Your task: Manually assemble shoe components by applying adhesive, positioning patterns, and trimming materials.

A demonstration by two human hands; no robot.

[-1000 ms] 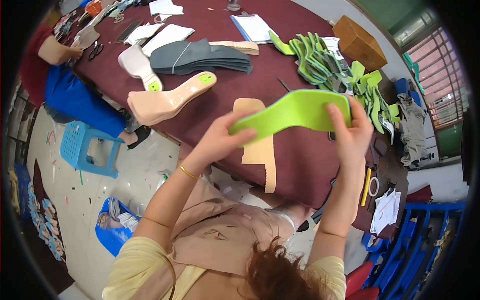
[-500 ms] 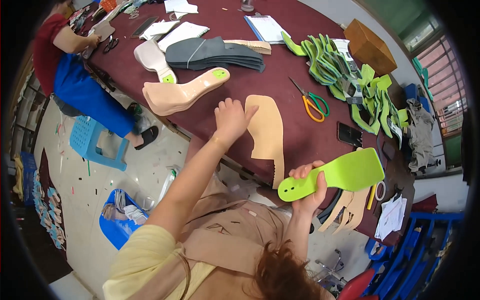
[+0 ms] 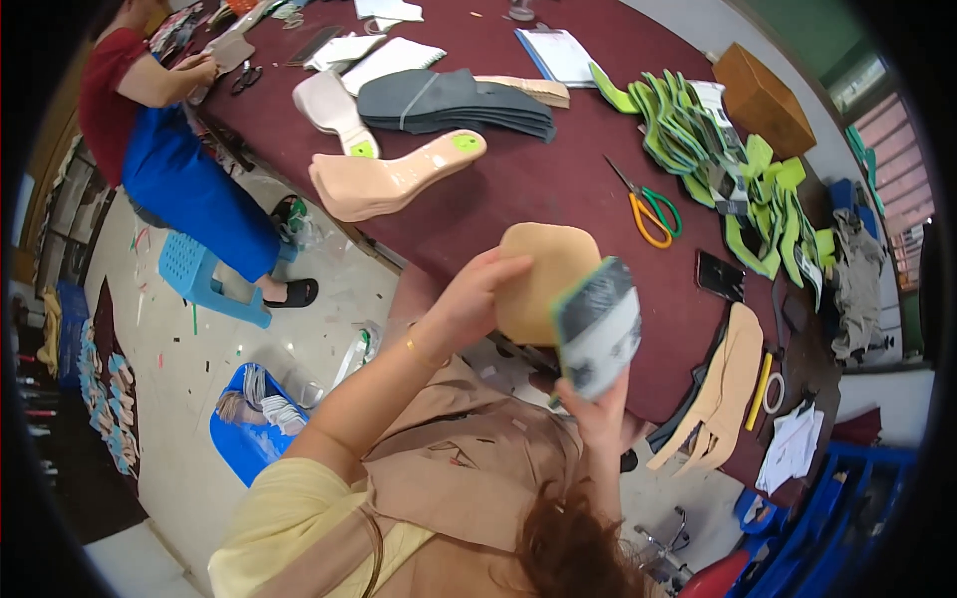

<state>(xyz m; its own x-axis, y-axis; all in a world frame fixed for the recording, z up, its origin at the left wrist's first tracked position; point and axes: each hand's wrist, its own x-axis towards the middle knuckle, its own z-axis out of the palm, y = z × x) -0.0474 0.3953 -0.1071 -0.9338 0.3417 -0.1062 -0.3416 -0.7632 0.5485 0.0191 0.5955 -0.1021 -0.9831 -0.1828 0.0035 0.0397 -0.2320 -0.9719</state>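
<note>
My left hand point(image 3: 471, 299) pinches a tan insole cover sheet point(image 3: 546, 274), raised off the maroon table point(image 3: 568, 179). In my right hand point(image 3: 600, 411) is an insole board point(image 3: 601, 329), upright and tilted, its grey, black and white underside showing and a thin green edge at its side. The board stands close in front of the cover's right part; whether they touch I cannot tell. Beyond my left hand lies a stack of glossy pinkish insoles point(image 3: 389, 184) with green heel patches. More tan cover pieces point(image 3: 726, 384) rest at the table's right edge.
Orange-and-green scissors point(image 3: 650, 211), a phone point(image 3: 720, 276) and a heap of green insole boards point(image 3: 688, 135) lie to the right. Behind are a banded dark grey stack point(image 3: 454, 108) and a clipboard point(image 3: 558, 57). A co-worker point(image 3: 164, 130) stands far left, near a blue stool point(image 3: 204, 274).
My left hand has lifted the tan cover off the table and drawn it nearer. My right hand has turned the board from its green face to its underside and moved it left beside the cover.
</note>
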